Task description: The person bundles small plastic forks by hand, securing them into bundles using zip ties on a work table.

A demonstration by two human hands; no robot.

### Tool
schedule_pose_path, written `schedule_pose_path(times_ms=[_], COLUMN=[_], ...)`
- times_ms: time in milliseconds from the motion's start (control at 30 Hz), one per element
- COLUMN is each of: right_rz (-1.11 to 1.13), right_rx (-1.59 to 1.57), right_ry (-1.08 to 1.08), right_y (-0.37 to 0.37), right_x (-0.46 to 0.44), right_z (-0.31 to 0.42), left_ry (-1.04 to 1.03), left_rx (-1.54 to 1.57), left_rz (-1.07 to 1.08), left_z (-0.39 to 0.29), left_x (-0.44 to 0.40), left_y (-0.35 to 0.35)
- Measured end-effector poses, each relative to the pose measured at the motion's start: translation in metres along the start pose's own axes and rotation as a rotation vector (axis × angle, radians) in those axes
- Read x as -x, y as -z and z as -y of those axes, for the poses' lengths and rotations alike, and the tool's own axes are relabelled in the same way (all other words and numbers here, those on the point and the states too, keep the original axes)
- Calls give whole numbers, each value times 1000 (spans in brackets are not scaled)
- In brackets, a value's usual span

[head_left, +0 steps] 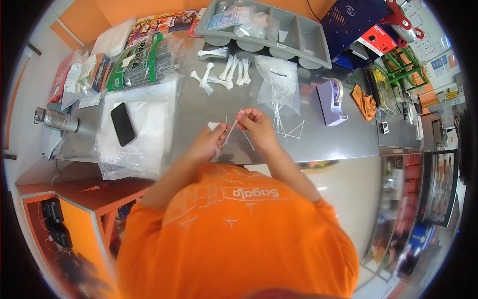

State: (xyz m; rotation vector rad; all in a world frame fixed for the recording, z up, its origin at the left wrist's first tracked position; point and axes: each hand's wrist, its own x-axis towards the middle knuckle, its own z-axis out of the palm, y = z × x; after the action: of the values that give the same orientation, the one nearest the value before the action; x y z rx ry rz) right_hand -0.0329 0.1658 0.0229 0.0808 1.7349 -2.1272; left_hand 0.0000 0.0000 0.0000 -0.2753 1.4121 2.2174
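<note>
Near the table's front edge, my left hand [206, 142] is closed around a bunch of white plastic sticks [213, 126]. Just right of it, my right hand [255, 125] pinches a thin white stick [233, 127], which slants down towards the left hand. Behind the hands lie several bundles of white sticks [230, 67]. A clear plastic bag [279, 82] lies to the right, with loose white sticks [280, 112] spilling from its front. One more stick [248, 140] rests on the metal table [194, 107] beside the right hand.
A black phone [123, 124] rests on clear plastic packs [154, 117] at left, near a metal bottle [56, 119]. Behind are a green-printed bag [144, 65] and a grey divided tray [318, 42]. A purple tape dispenser [329, 104] and an orange cloth [364, 102] lie right.
</note>
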Motion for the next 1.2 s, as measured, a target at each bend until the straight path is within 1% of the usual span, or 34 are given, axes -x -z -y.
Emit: schedule_pose_path(times_ms=[67,100,167,300,367,400,467,500,567,600,667,700,767,900,967,1000,1067,1100,1167,1200], right_rz=[-4,-7,6,18,-95,-93,-37,-38,121,118,135,135,165,209,283,284,348,349,257,257], right_rx=[8,18,-94,-116,75,75,970,970,1253,1253,1386,1386,1450,1474,1493,1493,1388,1387,1185,1185], right_ry=[57,48,182,223,388,389,1248,1250,1491,1492,1583,1584,1625,1651,1670,1672,1605,1607,1404,1403], right_y=[-1,0,-3,-6,-10,-9,-7,-9,-13,-14,-13,-13,-12,-10,-11,-12,-14,-14,-13,-17], right_x=[1,4,6,8,15,19,27,31,38,37,33,32,30,28,28,28,31,32,34,35], right_z=[2,2,0,4,2,5,16,18,20,16,6,4,2,5,8,8,7,8,10,12], left_ry=[26,30,82,110,155,154,137,135,90,90,116,114,27,5,-14,-16,-41,-44,-98,-98], left_rx=[68,80,155,215,296,296,363,362,366,364,300,299,309,279,225,225,304,304,336,336], left_rz=[-1,1,43,48,-35,-36,-22,-21,73,74,-118,-118,-45,-63,-63,-63,-140,-142,-239,-239], left_z=[-1,1,2,2,3,3,3,3,5,1,-9,-10,-10,-10,-5,-5,-6,-5,2,5], left_x=[2,3,4,8,7,7,7,7,6,9,15,16,18,20,17,17,16,14,7,5], left_y=[-2,-2,1,3,4,5,7,9,12,8,-4,-3,0,-1,3,3,3,6,16,18])
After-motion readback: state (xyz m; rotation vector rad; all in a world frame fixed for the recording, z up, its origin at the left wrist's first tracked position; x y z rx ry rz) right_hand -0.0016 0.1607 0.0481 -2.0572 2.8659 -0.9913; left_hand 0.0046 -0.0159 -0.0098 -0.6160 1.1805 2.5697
